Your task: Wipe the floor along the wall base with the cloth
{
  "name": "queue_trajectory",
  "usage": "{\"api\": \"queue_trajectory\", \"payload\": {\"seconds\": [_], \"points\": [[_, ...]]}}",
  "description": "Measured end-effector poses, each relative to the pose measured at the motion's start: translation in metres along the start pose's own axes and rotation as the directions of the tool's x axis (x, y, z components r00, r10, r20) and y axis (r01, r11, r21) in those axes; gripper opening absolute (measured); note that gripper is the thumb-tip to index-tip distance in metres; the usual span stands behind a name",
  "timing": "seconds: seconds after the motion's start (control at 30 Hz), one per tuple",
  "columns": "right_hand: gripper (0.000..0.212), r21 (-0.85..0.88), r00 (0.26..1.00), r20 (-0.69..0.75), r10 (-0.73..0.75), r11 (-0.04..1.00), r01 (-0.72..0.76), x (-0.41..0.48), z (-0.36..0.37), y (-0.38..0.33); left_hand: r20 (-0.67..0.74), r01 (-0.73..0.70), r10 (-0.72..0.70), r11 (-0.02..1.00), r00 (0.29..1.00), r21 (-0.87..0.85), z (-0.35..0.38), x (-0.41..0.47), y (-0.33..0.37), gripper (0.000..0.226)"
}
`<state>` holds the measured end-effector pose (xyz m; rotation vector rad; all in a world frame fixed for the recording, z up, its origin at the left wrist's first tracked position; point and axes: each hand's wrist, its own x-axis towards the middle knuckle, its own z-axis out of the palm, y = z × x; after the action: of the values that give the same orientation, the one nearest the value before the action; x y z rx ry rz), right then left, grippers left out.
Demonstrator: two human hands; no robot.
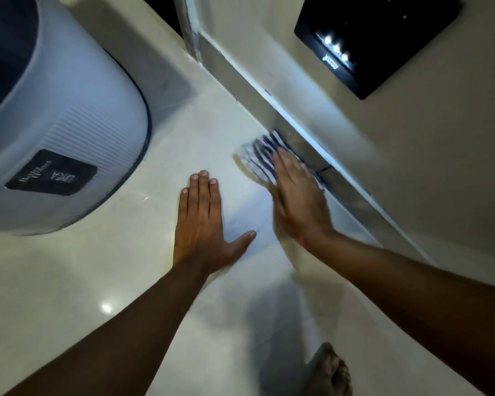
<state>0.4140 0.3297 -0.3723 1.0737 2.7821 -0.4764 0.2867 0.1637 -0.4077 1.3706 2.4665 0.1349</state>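
The right hand (295, 195) lies flat, fingers together, pressing the striped cloth (262, 160) on the floor (126, 267) right against the wall base (312, 150), at one o'clock from the left hand (203, 221) (flat, fingers straight, propping the person up).

The cloth (259, 160) is white with dark blue stripes, blurred, and lies spread flat on the pale glossy floor (126, 267) right of centre. Its far right edge touches the wall base (312, 144), a shiny strip running from the far middle to the near right. The near part of the cloth is hidden under a flat palm.
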Motion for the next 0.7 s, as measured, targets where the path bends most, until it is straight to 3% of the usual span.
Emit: {"api": "queue_trajectory", "payload": {"seconds": [0.17, 0.33, 0.47, 0.57, 0.7], "points": [[0.056, -0.049, 0.993, 0.11, 0.05, 0.998, -0.044, -0.084, -0.008, 0.057, -0.012, -0.022, 0.021, 0.999, 1.0, -0.034, -0.004, -0.015, 0.006, 0.119], [0.06, -0.039, 0.994, 0.086, 0.066, 0.997, -0.063, -0.055, -0.011, 0.029, -0.001, -0.03, 0.03, 0.999, 1.0, -0.021, -0.003, -0.017, 0.01, 0.12], [0.061, 0.057, 0.999, -0.002, -0.036, 0.998, 0.036, 0.046, -0.007, -0.023, -0.024, 0.013, -0.013, 1.0, 1.0, 0.002, -0.004, -0.003, 0.001, 0.123], [0.062, 0.017, 0.997, -0.039, -0.07, 0.997, 0.071, 0.095, -0.001, -0.054, -0.023, 0.028, -0.027, 0.999, 0.999, 0.041, -0.003, 0.004, -0.002, 0.123], [0.068, -0.033, 0.995, -0.083, -0.054, 0.998, 0.051, 0.043, 0.004, -0.024, -0.051, 0.028, -0.027, 1.0, 0.998, 0.01, -0.002, 0.002, -0.002, 0.119]]}}
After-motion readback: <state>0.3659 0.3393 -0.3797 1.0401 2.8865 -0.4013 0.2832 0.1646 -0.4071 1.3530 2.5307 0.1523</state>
